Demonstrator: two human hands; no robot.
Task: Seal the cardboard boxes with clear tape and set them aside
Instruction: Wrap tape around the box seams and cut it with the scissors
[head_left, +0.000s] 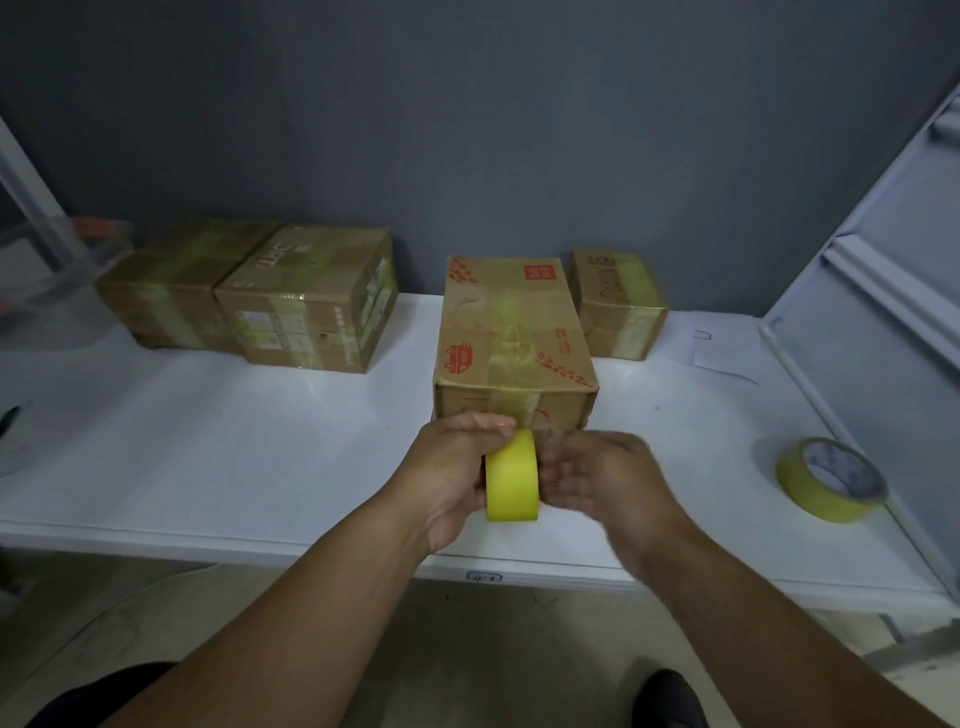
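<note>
A cardboard box with red print stands in the middle of the white table, a strip of yellowish tape running along its top and down its near face. Just in front of that face, my left hand grips a yellow tape roll held on edge. My right hand is at the roll's right side, blurred, with its fingers curled by the tape near the box's lower edge. Whether it pinches the tape end is unclear.
Two taped boxes sit side by side at the back left, and a smaller taped box stands behind the middle one. A second yellow tape roll lies flat at the right. A white panel leans along the right edge.
</note>
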